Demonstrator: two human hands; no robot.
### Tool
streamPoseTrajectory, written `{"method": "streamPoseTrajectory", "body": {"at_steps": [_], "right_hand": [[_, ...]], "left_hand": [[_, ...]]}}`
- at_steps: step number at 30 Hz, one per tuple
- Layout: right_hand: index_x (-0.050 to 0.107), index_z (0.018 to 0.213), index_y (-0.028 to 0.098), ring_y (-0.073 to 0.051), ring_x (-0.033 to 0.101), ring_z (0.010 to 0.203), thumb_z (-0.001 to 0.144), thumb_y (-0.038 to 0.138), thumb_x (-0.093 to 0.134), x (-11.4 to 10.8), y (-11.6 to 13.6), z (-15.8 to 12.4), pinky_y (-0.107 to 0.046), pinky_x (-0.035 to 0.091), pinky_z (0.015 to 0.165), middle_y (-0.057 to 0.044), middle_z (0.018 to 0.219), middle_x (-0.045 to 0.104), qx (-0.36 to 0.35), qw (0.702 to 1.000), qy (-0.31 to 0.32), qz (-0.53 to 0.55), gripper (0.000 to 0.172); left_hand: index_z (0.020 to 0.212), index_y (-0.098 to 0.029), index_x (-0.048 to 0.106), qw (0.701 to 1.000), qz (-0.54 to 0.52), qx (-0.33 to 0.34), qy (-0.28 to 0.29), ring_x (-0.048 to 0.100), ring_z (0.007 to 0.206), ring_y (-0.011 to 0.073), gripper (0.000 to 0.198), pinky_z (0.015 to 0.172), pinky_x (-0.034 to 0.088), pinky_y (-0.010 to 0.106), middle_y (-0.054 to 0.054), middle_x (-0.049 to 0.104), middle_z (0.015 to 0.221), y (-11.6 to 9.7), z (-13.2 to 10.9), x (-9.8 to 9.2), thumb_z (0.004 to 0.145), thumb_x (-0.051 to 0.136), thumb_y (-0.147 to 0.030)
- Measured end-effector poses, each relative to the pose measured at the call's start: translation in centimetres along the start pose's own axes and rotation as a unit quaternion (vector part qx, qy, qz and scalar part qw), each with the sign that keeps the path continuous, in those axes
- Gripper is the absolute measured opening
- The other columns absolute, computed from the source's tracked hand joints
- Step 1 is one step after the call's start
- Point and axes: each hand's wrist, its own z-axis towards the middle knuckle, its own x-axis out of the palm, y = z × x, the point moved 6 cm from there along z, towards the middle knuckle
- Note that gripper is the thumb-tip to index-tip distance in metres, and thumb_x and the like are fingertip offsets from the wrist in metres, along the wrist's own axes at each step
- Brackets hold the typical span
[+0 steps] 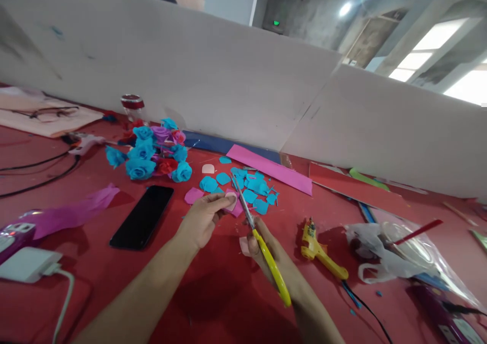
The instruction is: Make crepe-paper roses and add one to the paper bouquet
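My left hand (205, 216) pinches a small pale petal-shaped piece (230, 202) together with magenta paper (238, 210) behind it. Yellow-handled scissors (269, 263) are in my right hand (262, 242), their blades pointing up and away just right of the magenta paper. Whether the blades touch the paper I cannot tell. Beyond both hands lie several blue paper petals (257, 185) in a loose pile. A magenta petal (193, 196) and a pale petal (208, 168) rest to the left of it. Another pale piece (244, 246) shows partly behind my right hand.
Blue, red and purple paper flowers (141, 153) stand at the back left, near a black phone (143, 217). On the right lie a yellow glue gun (323, 255) and a plastic bag (380, 255). A magenta strip (270, 169) lies before the white partition (228, 80).
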Motion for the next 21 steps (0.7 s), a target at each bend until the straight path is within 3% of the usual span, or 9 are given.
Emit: {"method": "streamPoseTrajectory", "body": {"at_steps": [4,8,16,21], "right_hand": [[0.044,0.133,0.021,-0.018,0.058,0.075,0.089,0.055,0.046,0.1,-0.1,-0.1,-0.028,0.050,0.064,-0.005,0.087,0.059,0.047,0.998,0.033,0.017,0.055],[0.047,0.130,0.020,-0.018,0.058,0.077,0.088,0.056,0.046,0.1,0.3,-0.2,-0.026,0.050,0.065,-0.005,0.087,0.060,0.047,0.999,0.024,0.007,0.054],[0.055,0.109,0.019,-0.015,0.049,0.067,0.089,0.056,0.045,0.1,0.3,0.2,-0.023,0.042,0.057,-0.001,0.074,0.052,0.011,1.000,-0.002,-0.028,0.043],[0.054,0.102,0.017,-0.011,0.041,0.062,0.089,0.053,0.045,0.0,1.1,0.4,-0.021,0.035,0.054,0.002,0.070,0.045,0.001,0.999,0.014,-0.043,0.039]], "left_hand": [[0.069,-0.016,0.073,1.000,0.010,0.005,0.009,0.058,0.069,0.0097,0.011,0.071,0.044,0.022,0.000,0.066,0.067,-0.2,0.0,0.2,0.063,0.079,-0.023],[0.068,-0.017,0.073,1.000,0.016,0.011,0.003,0.056,0.067,0.0094,0.010,0.068,0.042,0.022,0.000,0.063,0.065,-0.4,0.0,0.1,0.063,0.079,-0.023],[0.067,-0.016,0.073,1.000,0.027,0.001,0.003,0.053,0.066,0.0096,0.013,0.068,0.041,0.024,0.000,0.063,0.065,-0.4,-0.1,0.1,0.060,0.080,-0.024],[0.059,-0.016,0.068,0.997,0.071,0.006,0.016,0.050,0.062,0.0088,0.013,0.066,0.040,0.024,-0.002,0.057,0.059,-1.2,-0.1,-0.1,0.061,0.078,-0.024]]}}
